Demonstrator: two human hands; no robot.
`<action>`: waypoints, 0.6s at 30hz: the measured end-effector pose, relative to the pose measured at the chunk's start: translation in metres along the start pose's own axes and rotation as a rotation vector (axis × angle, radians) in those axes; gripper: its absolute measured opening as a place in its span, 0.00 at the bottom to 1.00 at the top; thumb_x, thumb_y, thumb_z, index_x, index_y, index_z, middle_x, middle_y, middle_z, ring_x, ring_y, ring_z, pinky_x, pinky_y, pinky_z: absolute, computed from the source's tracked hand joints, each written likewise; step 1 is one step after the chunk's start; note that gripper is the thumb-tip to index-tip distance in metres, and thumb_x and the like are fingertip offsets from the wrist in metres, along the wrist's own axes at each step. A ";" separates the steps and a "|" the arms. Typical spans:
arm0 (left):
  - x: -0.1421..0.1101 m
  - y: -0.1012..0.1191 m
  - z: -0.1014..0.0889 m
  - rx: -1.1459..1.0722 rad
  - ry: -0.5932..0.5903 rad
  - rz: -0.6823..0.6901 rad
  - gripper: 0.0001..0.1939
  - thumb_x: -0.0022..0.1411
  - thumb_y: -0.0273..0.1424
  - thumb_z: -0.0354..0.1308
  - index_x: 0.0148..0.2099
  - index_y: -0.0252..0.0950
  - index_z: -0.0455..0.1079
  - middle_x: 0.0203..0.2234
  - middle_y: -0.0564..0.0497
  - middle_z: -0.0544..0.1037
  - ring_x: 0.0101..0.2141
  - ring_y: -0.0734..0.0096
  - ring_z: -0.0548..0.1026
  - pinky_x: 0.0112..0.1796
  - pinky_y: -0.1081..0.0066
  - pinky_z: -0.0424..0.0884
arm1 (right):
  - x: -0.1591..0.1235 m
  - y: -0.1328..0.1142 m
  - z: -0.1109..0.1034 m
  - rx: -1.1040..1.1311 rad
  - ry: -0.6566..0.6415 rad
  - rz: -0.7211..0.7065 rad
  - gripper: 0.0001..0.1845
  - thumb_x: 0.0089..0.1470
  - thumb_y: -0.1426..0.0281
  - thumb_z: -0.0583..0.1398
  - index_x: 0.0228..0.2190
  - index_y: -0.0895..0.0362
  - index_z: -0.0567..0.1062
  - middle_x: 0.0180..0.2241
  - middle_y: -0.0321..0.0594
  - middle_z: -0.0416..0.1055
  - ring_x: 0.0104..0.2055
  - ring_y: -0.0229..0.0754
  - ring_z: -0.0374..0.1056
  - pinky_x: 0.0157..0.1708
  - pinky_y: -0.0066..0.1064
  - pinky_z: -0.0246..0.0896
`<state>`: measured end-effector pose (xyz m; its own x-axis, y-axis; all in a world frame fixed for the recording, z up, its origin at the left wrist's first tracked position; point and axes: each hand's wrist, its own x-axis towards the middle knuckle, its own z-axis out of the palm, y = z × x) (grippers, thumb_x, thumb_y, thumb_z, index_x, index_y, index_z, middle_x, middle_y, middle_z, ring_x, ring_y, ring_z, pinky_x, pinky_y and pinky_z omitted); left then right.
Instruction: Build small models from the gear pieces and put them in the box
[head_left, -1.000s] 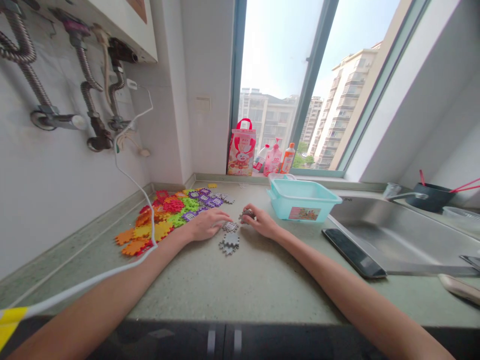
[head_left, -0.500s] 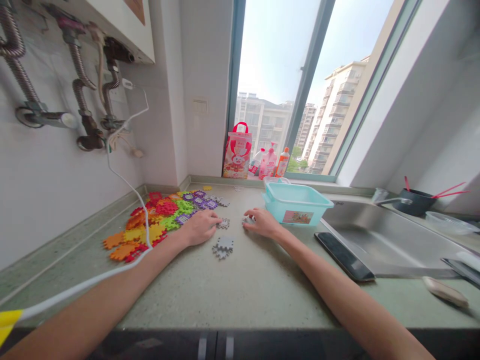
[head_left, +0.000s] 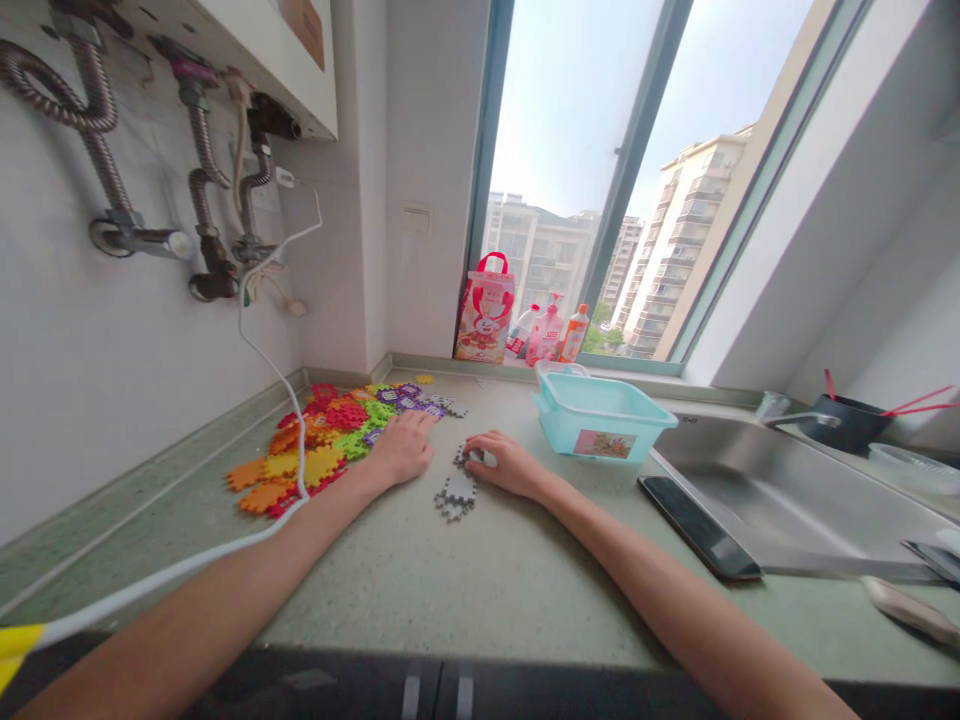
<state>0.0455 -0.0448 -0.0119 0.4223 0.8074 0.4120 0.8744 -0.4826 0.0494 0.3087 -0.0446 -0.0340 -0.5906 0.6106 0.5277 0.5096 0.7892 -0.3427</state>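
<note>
A heap of coloured interlocking foam pieces [head_left: 322,450] lies on the green counter [head_left: 480,570] by the left wall. My left hand [head_left: 403,448] rests flat at the heap's right edge, fingers stretched toward the purple pieces [head_left: 409,398]. My right hand [head_left: 506,463] lies just right of it, fingers curled down onto a loose grey piece [head_left: 462,457]. A small cluster of joined grey pieces [head_left: 457,492] sits directly in front of that piece, untouched by either hand.
A turquoise plastic tub [head_left: 600,415] stands right of my hands. A dark phone [head_left: 697,512] lies on the edge of the steel sink [head_left: 795,480]. A white cable [head_left: 266,350] hangs over the heap. A red bag [head_left: 486,320] and bottles [head_left: 551,335] stand on the sill.
My right hand has moved left from near the tub to the grey piece beside the cluster. My left hand has pulled back a little toward the coloured heap.
</note>
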 end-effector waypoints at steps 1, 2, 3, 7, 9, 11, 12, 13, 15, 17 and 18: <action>0.000 -0.003 0.001 0.033 -0.007 -0.037 0.28 0.65 0.31 0.54 0.67 0.35 0.69 0.60 0.39 0.76 0.60 0.48 0.71 0.59 0.51 0.64 | 0.000 -0.001 0.000 -0.009 -0.030 0.002 0.11 0.61 0.65 0.67 0.46 0.50 0.81 0.48 0.41 0.80 0.52 0.46 0.74 0.57 0.39 0.66; 0.000 -0.006 0.001 0.058 -0.016 -0.070 0.28 0.67 0.35 0.55 0.66 0.34 0.69 0.60 0.38 0.75 0.60 0.47 0.71 0.59 0.50 0.63 | 0.000 -0.002 -0.001 -0.016 -0.047 0.010 0.12 0.61 0.65 0.68 0.47 0.49 0.81 0.48 0.40 0.81 0.52 0.46 0.74 0.57 0.39 0.66; 0.000 -0.008 0.002 0.079 -0.022 -0.102 0.28 0.68 0.38 0.55 0.66 0.33 0.69 0.60 0.36 0.76 0.60 0.46 0.70 0.59 0.49 0.63 | 0.000 -0.003 -0.002 -0.021 -0.056 0.022 0.13 0.60 0.64 0.68 0.47 0.49 0.81 0.47 0.40 0.81 0.52 0.47 0.74 0.56 0.39 0.66; 0.000 -0.012 0.001 0.163 -0.016 -0.186 0.29 0.67 0.47 0.56 0.61 0.31 0.74 0.55 0.33 0.78 0.57 0.40 0.72 0.58 0.46 0.61 | 0.001 -0.002 -0.008 -0.061 -0.068 0.091 0.13 0.58 0.67 0.68 0.46 0.49 0.83 0.44 0.38 0.82 0.48 0.46 0.74 0.53 0.37 0.67; 0.000 -0.011 -0.002 0.202 -0.017 -0.182 0.27 0.68 0.48 0.55 0.56 0.31 0.77 0.52 0.33 0.79 0.55 0.39 0.72 0.58 0.45 0.60 | 0.001 0.000 -0.010 -0.091 -0.066 0.132 0.13 0.57 0.69 0.68 0.45 0.49 0.83 0.41 0.38 0.82 0.44 0.45 0.74 0.50 0.35 0.67; 0.000 -0.009 -0.005 0.223 -0.024 -0.162 0.26 0.69 0.48 0.54 0.53 0.33 0.78 0.51 0.34 0.80 0.55 0.41 0.72 0.58 0.46 0.59 | 0.001 0.004 -0.012 -0.126 -0.052 0.165 0.14 0.56 0.69 0.68 0.45 0.50 0.84 0.39 0.39 0.82 0.42 0.44 0.74 0.48 0.34 0.67; -0.001 -0.008 -0.007 0.225 -0.026 -0.151 0.25 0.69 0.48 0.54 0.53 0.34 0.78 0.51 0.35 0.81 0.54 0.41 0.72 0.58 0.46 0.60 | 0.000 0.006 -0.013 -0.144 -0.044 0.177 0.14 0.55 0.69 0.68 0.45 0.50 0.84 0.39 0.39 0.82 0.41 0.44 0.74 0.48 0.34 0.68; -0.001 -0.007 -0.008 0.223 -0.026 -0.137 0.24 0.69 0.47 0.54 0.52 0.35 0.79 0.51 0.36 0.81 0.54 0.42 0.72 0.58 0.46 0.60 | -0.001 0.008 -0.014 -0.161 -0.034 0.187 0.14 0.55 0.68 0.68 0.45 0.50 0.84 0.39 0.40 0.82 0.41 0.44 0.74 0.47 0.34 0.68; -0.002 -0.005 -0.011 0.203 -0.019 -0.102 0.22 0.69 0.47 0.55 0.51 0.35 0.79 0.50 0.37 0.81 0.54 0.43 0.73 0.58 0.46 0.60 | -0.002 0.014 -0.017 -0.196 -0.020 0.207 0.15 0.55 0.68 0.68 0.46 0.51 0.84 0.39 0.40 0.82 0.42 0.45 0.74 0.47 0.34 0.68; -0.003 -0.002 -0.012 0.144 -0.014 -0.037 0.22 0.69 0.48 0.57 0.50 0.36 0.80 0.49 0.38 0.82 0.53 0.45 0.74 0.58 0.46 0.60 | -0.004 0.019 -0.020 -0.231 -0.001 0.225 0.16 0.55 0.67 0.69 0.46 0.52 0.83 0.39 0.42 0.81 0.42 0.46 0.75 0.47 0.35 0.68; -0.004 0.000 -0.012 0.095 -0.020 0.015 0.22 0.69 0.48 0.57 0.50 0.37 0.80 0.48 0.39 0.82 0.52 0.46 0.75 0.58 0.47 0.61 | -0.005 0.021 -0.022 -0.247 0.012 0.230 0.16 0.55 0.67 0.69 0.47 0.52 0.83 0.39 0.42 0.81 0.42 0.47 0.75 0.47 0.36 0.68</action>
<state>0.0412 -0.0522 -0.0021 0.4392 0.8073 0.3942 0.8863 -0.4610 -0.0434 0.3359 -0.0328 -0.0271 -0.4358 0.7691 0.4675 0.7658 0.5897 -0.2563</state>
